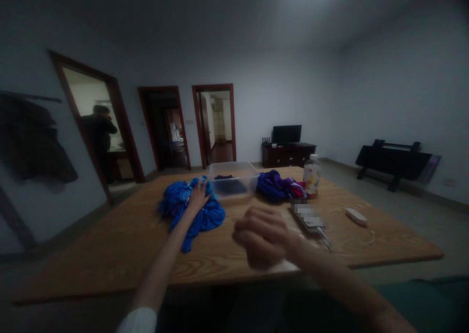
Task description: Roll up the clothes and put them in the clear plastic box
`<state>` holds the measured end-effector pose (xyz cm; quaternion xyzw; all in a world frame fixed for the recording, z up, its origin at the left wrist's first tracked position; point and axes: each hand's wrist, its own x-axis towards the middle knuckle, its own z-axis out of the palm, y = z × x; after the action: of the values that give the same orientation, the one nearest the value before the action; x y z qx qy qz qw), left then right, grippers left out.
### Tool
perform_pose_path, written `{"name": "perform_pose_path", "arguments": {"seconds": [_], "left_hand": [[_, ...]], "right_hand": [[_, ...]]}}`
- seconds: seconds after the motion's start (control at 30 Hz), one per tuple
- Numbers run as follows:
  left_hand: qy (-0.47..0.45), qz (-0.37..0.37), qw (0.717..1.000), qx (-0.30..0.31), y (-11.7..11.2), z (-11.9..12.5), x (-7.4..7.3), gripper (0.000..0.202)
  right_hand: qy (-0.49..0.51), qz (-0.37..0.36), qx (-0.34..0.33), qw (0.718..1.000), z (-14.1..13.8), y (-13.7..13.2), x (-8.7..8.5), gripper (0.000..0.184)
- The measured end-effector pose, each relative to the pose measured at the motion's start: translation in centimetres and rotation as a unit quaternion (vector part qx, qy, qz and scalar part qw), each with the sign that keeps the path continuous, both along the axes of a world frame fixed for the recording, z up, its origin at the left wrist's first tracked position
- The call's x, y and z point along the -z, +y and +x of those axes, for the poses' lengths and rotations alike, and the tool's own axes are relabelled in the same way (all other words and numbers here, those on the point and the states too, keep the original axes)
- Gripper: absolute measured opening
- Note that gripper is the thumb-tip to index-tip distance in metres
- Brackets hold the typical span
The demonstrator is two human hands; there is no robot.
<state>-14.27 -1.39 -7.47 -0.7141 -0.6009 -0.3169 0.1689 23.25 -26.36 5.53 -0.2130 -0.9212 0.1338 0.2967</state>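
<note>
My left hand (198, 197) reaches out over the wooden table (110, 245) and rests with spread fingers on a crumpled bright blue garment (179, 203). Just right of that cloth stands a clear plastic bin (233, 176) with something dark inside. My right hand (261, 235) hovers closer to me above the table, fingers curled in, blurred, with nothing visible in it. A purple and pink pile of cloth (276, 185) lies right of the bin.
A plastic bottle (312, 176) with a colourful label stands beside the purple pile. A flat blurred object (308, 217) and a small white device (356, 216) lie on the right part of the table. A person (98, 137) stands in the left doorway.
</note>
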Motion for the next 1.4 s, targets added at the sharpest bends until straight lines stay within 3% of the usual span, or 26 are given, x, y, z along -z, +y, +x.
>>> {"name": "perform_pose_path", "arguments": {"seconds": [0.07,0.2,0.27,0.33,0.4,0.53,0.63,0.73,0.8,0.97,1.13,1.27,1.4], "left_hand": [[-0.006,-0.002,1.0,-0.023,-1.2,-1.0,0.8,0.074],[0.017,-0.023,1.0,-0.006,-3.2,-1.9,1.5,0.04],[0.027,-0.035,0.999,0.004,-3.8,-1.9,1.5,0.028],[0.026,-0.044,0.999,0.003,-4.0,-1.9,1.4,0.023],[0.02,-0.05,0.999,0.0,-3.9,-2.0,1.2,0.022],[-0.023,-0.049,0.999,-0.004,-3.3,-2.8,1.0,0.025],[-0.07,-0.06,0.996,0.009,-3.1,-3.8,1.0,0.033],[-0.092,-0.081,0.992,0.025,-3.3,-5.1,0.7,0.034],[-0.093,-0.082,0.992,0.014,-3.7,-6.3,0.5,0.036],[-0.019,-0.061,0.996,-0.059,-5.1,-10.0,0.9,0.053],[0.023,-0.048,0.995,-0.085,-5.1,-10.8,2.0,0.041],[-0.03,-0.016,0.99,-0.134,-4.7,-10.6,2.0,0.045],[-0.116,-0.012,0.98,-0.164,-5.1,-10.8,1.7,0.051]], "right_hand": [[0.009,0.083,0.083,0.993,-1.2,5.3,0.2,0.034],[-0.082,0.055,0.237,0.966,-0.6,13.3,4.6,0.029],[-0.114,0.037,0.207,0.971,-0.5,14.8,7.2,0.025],[-0.127,0.032,0.109,0.985,-1.5,15.1,9.5,0.027],[-0.128,0.044,0.027,0.99,-3.7,15.1,11.4,0.04],[-0.129,0.113,-0.036,0.984,-9.2,16.1,13.7,0.057],[-0.125,0.153,-0.022,0.98,-12.8,17.4,14.2,0.057],[-0.132,0.17,0.029,0.976,-15.1,18.3,14.2,0.034],[-0.153,0.19,0.022,0.97,-15.4,18.4,14.2,0.021],[-0.104,0.168,0.014,0.98,-11.7,18.6,14.2,0.017],[-0.012,0.123,0.058,0.991,-6.2,20.4,13.3,0.018],[-0.021,0.092,0.073,0.993,-3.9,22.4,13.2,0.019],[-0.033,0.12,0.123,0.984,-4.0,22.4,13.9,0.027]]}}
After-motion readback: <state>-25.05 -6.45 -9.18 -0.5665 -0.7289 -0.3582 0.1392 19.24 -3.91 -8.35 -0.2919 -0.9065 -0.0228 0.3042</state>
